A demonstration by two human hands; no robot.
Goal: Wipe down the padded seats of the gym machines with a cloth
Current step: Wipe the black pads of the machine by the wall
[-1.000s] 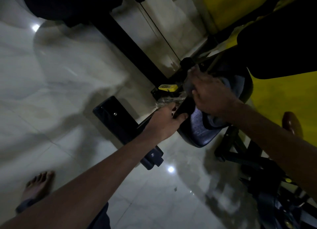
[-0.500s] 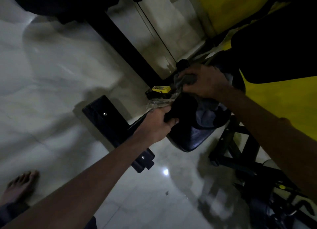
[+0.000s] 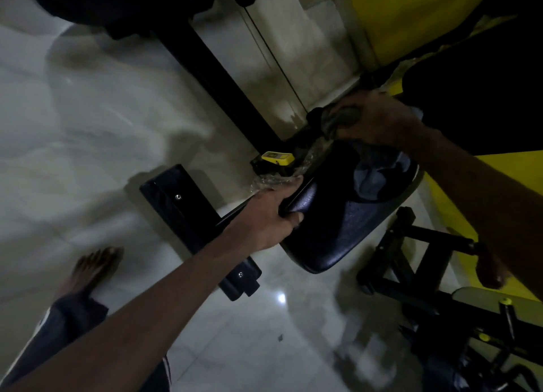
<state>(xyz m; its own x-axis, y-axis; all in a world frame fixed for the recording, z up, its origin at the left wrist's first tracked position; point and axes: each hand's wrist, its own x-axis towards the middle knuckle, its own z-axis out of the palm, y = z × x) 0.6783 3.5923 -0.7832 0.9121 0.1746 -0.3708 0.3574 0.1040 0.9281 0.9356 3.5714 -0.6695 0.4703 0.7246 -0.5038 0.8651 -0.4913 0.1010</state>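
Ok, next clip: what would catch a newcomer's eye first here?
The two hands meeting on the black padded seat at centre-right: the left hand grips its left edge, the right hand holds a grey cloth bunched on its far end. Then the bright yellow panel at upper right and a bare foot on the glossy floor, lower left.

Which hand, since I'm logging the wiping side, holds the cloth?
The right hand: it grips the grey cloth on the black padded seat; the left hand only grips that seat's edge.

Bare left hand (image 3: 264, 218) and right hand (image 3: 379, 118), bare forearms (image 3: 164, 297), bare foot (image 3: 94, 268), dark trouser leg (image 3: 70, 318) with pale stripe (image 3: 22, 355)
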